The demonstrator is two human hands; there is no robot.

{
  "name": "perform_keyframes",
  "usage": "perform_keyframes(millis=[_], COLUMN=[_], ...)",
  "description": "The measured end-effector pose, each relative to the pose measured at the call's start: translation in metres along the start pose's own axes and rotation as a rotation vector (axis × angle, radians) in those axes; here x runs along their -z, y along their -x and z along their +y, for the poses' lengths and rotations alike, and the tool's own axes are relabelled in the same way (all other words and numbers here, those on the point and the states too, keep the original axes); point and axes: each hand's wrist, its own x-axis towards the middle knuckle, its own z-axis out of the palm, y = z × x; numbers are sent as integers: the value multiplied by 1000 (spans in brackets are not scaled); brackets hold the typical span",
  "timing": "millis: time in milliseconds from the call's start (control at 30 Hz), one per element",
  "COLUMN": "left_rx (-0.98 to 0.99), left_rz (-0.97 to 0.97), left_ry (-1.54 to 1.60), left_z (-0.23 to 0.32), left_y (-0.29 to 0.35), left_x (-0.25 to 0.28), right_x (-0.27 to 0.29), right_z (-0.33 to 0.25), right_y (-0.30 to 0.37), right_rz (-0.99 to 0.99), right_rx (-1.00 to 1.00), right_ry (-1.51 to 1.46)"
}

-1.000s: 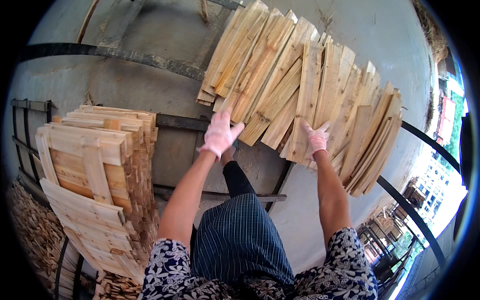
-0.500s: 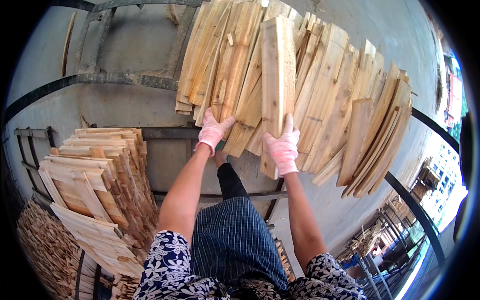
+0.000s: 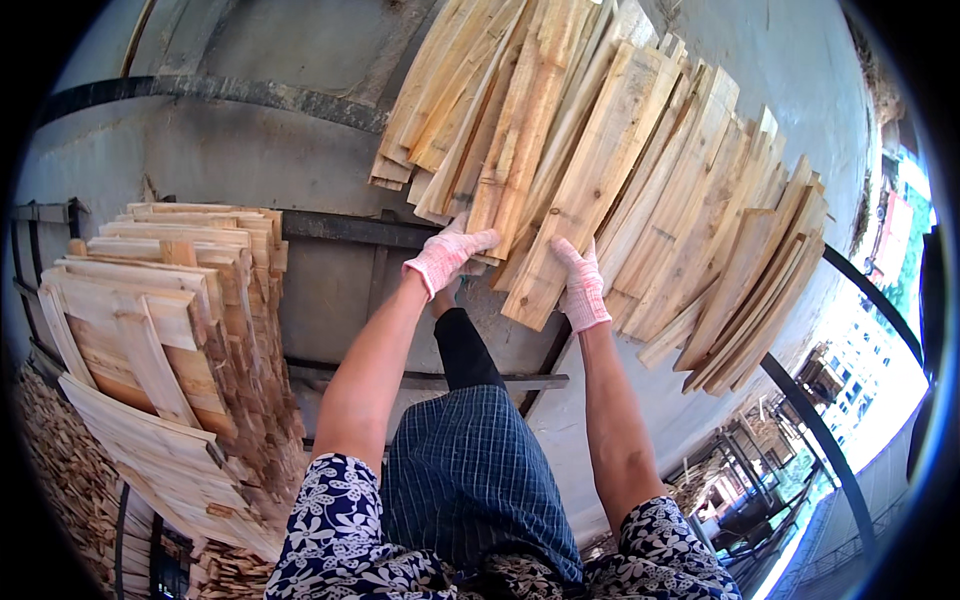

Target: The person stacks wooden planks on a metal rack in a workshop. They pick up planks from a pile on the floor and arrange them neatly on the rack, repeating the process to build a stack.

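Note:
A row of long, rough wooden boards (image 3: 690,190) leans side by side across the upper part of the view. My left hand (image 3: 450,258), in a pink-and-white knit glove, grips the near end of a reddish-brown board (image 3: 527,125), thumb on its face and the fingers partly hidden. A wider, knotty pale board (image 3: 597,180) lies on top of the row to its right. My right hand (image 3: 582,283), gloved alike, holds that board by its right edge near the lower end, thumb on the face and other fingers mostly hidden behind.
At left stands a tall stack of wooden panels (image 3: 140,340), with piled wood pieces (image 3: 60,490) below. A dark metal rail (image 3: 350,228) runs across behind my left forearm, and another bar (image 3: 480,382) crosses by my leg. Dark metal framing (image 3: 820,430) stands at right.
The board in my right hand has gone from nearly upright to slanting along the row, lying against the other boards. My left hand has shifted right, onto the reddish-brown board's end.

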Motion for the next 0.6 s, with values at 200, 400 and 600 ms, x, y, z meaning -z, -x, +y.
perform_keyframes(millis=[200,400,600], left_rx=[-10,-204,-299], left_rz=[-183,-39,100], left_ry=[178,-371,-483], left_z=[-9,-42,-19], left_y=[42,2,77], left_x=[11,42,-5], right_x=[8,-9,-10], right_z=[38,81,74], right_y=[2,-1,54], right_rz=[-219,-251,-80], right_rx=[-216,-100,43], right_ry=[-308,-320,-75])
